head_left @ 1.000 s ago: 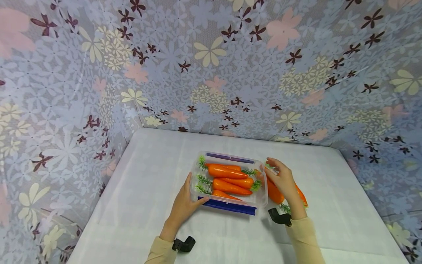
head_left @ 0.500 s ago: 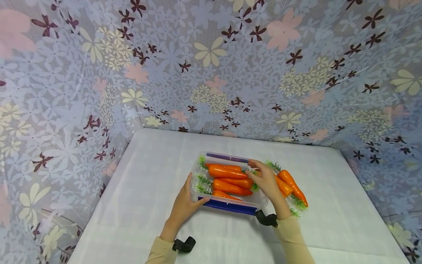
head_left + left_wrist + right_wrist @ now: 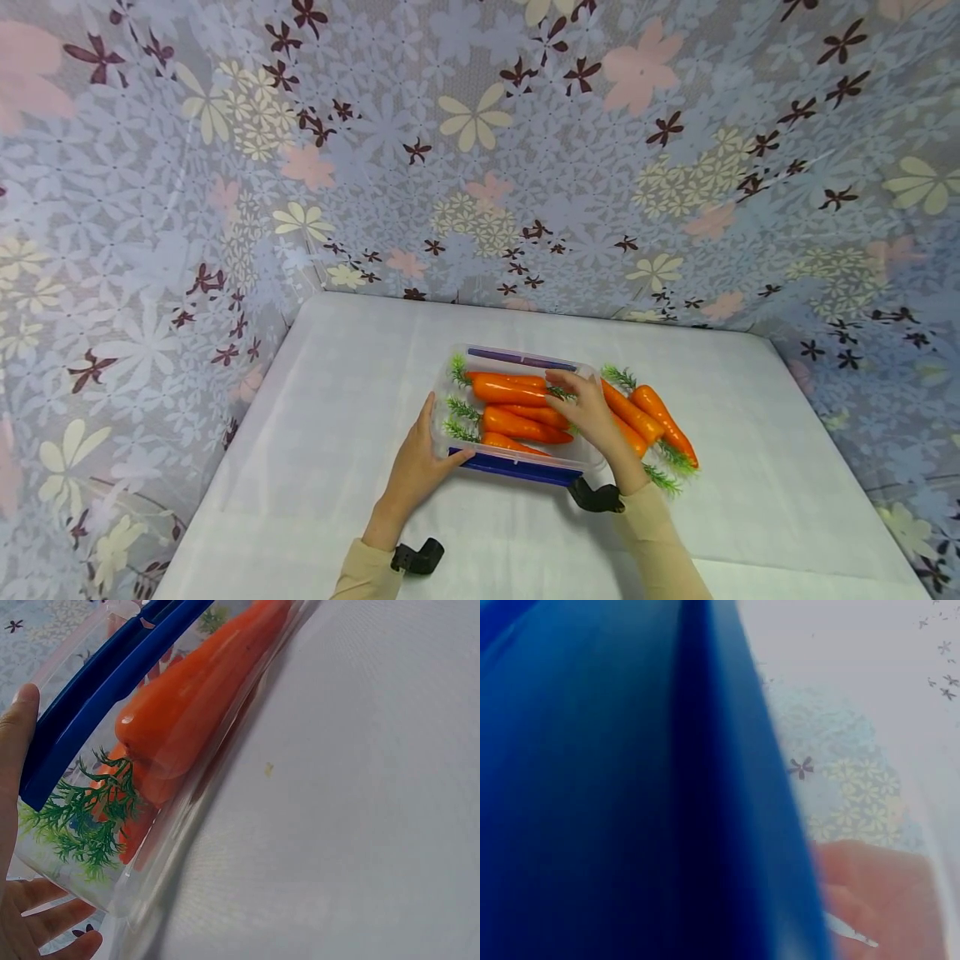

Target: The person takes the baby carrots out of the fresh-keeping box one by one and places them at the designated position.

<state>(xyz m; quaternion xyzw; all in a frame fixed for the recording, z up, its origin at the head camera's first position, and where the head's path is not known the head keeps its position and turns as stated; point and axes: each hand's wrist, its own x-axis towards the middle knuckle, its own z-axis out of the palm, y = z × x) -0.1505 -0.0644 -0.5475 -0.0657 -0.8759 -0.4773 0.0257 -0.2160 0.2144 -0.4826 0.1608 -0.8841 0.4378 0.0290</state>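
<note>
A clear plastic container (image 3: 444,435) with blue side latches (image 3: 517,467) stands on the white table. Several orange carrots (image 3: 525,423) with green tops lie inside it. My left hand (image 3: 417,463) grips its near left corner, thumb along the front rim by the latch and fingers on the end wall. In the left wrist view, that thumb (image 3: 16,735) lies beside the blue latch (image 3: 90,697). My right hand (image 3: 588,412) is over the container's right end, fingers spread around the upper carrots' ends; whether they touch is unclear. The right wrist view is mostly filled by a blurred blue latch (image 3: 630,787).
To the right of the container, three loose carrots (image 3: 666,425) lie together on the white tablecloth (image 3: 757,467). Flower-patterned fabric (image 3: 480,183) rises behind the table and on both sides. Each wrist carries a black camera mount (image 3: 418,557).
My right hand has moved left from above the loose carrots to over the container's right end. The left hand, the container and the carrots inside it look unmoved.
</note>
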